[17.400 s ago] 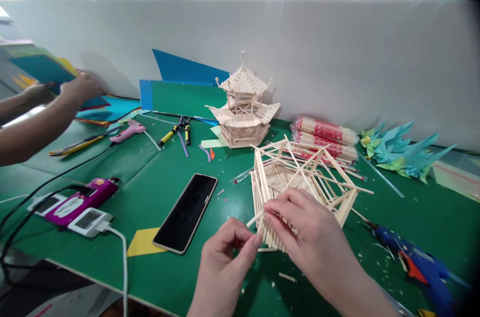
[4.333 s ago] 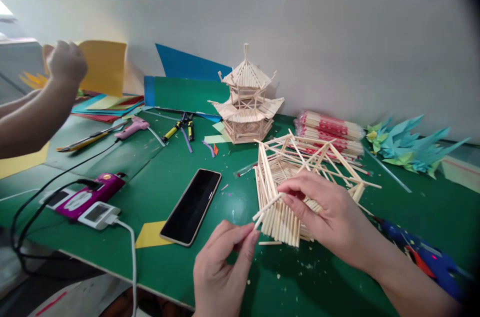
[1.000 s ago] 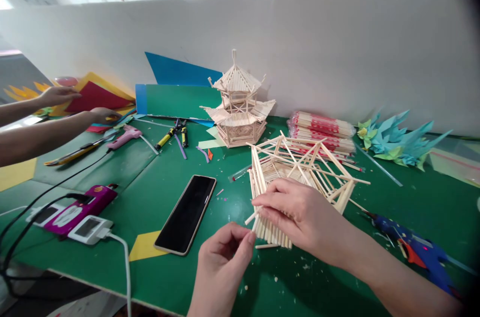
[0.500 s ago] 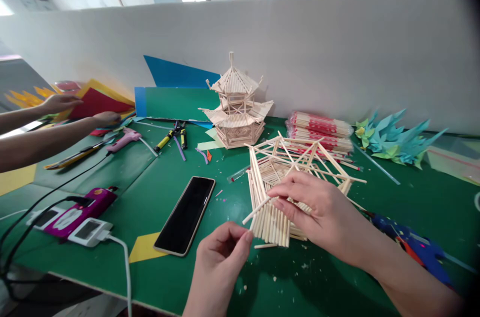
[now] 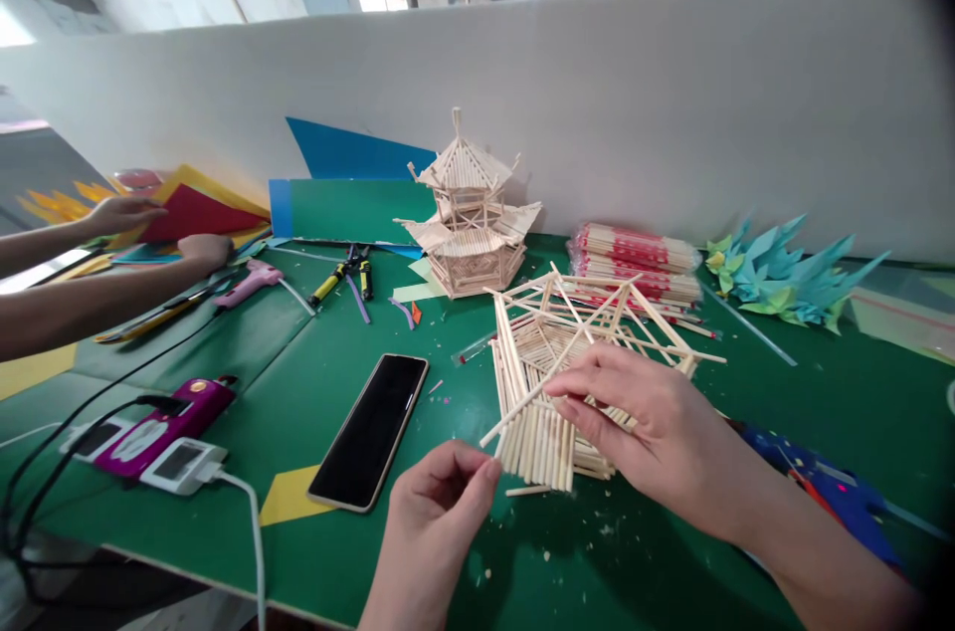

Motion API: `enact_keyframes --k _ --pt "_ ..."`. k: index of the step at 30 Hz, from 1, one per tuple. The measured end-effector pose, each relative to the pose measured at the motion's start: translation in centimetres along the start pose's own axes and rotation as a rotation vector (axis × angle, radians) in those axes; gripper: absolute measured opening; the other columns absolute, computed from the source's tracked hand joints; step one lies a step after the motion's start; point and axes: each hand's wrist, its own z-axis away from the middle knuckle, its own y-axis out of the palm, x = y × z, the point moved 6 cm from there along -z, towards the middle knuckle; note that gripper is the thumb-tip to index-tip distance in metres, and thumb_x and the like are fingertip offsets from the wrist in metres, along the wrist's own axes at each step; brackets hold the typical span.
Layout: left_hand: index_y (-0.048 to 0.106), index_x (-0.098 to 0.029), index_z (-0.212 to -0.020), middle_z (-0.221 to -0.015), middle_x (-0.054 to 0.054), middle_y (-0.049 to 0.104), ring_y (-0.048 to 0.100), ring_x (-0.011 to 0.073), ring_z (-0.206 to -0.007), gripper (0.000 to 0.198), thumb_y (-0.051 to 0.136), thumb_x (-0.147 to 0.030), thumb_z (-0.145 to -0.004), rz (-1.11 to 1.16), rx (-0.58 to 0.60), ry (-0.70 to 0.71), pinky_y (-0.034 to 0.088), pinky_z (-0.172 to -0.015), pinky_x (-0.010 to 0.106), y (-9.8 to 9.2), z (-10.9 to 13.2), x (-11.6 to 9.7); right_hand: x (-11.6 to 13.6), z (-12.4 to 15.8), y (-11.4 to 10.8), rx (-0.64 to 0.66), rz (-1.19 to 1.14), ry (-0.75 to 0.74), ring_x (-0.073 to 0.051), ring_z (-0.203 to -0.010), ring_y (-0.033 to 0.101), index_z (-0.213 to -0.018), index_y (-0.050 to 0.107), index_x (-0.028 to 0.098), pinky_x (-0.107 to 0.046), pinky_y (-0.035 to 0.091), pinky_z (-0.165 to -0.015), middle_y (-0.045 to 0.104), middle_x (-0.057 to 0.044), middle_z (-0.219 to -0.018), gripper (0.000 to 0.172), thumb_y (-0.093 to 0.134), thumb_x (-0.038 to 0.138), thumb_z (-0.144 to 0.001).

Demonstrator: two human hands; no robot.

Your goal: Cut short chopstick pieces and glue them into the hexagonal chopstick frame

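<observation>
A hexagonal roof frame of thin wooden sticks (image 5: 537,442) lies in front of me, one side covered with sticks laid side by side. My left hand (image 5: 444,512) is closed at its near left corner, thumb and forefinger pinching the end of a thin stick. Along that corner slants a wooden stick (image 5: 507,417). The fingertips of my right hand (image 5: 627,412) are closed on its upper part, above the frame. The palm hides part of the frame's right side. Behind it stands a finished-looking stick pagoda (image 5: 477,238) with tiered roofs.
Bundled sticks (image 5: 634,258) and blue paper leaves (image 5: 798,278) lie back right. A blue glue gun (image 5: 828,487) sits under my right forearm. Left are a phone (image 5: 369,432), pliers (image 5: 339,278), a pink glue gun (image 5: 250,285) and a corded power strip (image 5: 160,427). Another person's hands (image 5: 201,253) handle coloured paper.
My right hand has shifted slightly right and up along the slanting stick. My left hand stays nearly in place. The other person's nearer hand has moved a little over the paper.
</observation>
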Motion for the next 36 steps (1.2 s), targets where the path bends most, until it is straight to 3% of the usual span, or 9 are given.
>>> enact_keyframes --k 22,36 --pt "0.057 -0.015 -0.053 -0.049 -0.005 0.042 0.032 0.0082 -0.049 0.022 0.068 -0.029 -0.066 0.002 -0.001 -0.016 0.025 -0.046 0.020 0.1 -0.2 0.0 0.1 -0.4 1.1 0.030 -0.029 -0.014 -0.011 -0.079 0.054 -0.101 0.061 0.023 -0.025 0.043 -0.070 0.058 0.000 -0.087 0.019 0.047 0.018 -0.088" --pt "0.057 -0.015 -0.052 -0.048 -0.005 0.042 0.032 0.0082 -0.048 0.021 0.068 -0.027 -0.066 0.023 0.007 -0.010 0.025 -0.045 0.020 0.0 -0.4 0.1 0.7 -1.4 3.9 0.150 0.056 -0.041 -0.012 -0.078 0.053 -0.097 0.062 0.021 -0.025 0.042 -0.068 0.057 0.000 -0.087 0.017 0.048 0.021 -0.088"
